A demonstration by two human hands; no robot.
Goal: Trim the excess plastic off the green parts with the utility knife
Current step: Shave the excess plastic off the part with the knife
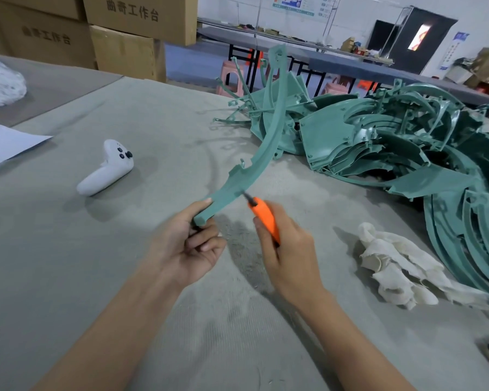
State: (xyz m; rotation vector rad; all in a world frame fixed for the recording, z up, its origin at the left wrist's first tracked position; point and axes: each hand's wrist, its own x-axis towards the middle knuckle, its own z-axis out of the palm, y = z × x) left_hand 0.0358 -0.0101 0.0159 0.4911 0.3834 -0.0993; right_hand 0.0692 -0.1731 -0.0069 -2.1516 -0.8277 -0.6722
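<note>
My left hand (192, 244) curls its fingers round the near end of a long curved green part (266, 142), which rises up and away from them. My right hand (283, 249) grips an orange utility knife (264, 217), its dark tip touching the part's edge just past my left fingertips. Right of the knife hand lies a white rag (398, 263), beyond it the pile of green parts (393, 136). A white controller (108, 167) rests left of my left hand.

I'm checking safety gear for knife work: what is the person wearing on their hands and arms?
Nothing protective shows. The left hand and the right hand are bare: no gloves, no visible rings. The left forearm and right forearm are bare to the frame's edge, with no sleeves, watch or wristband in view.
</note>
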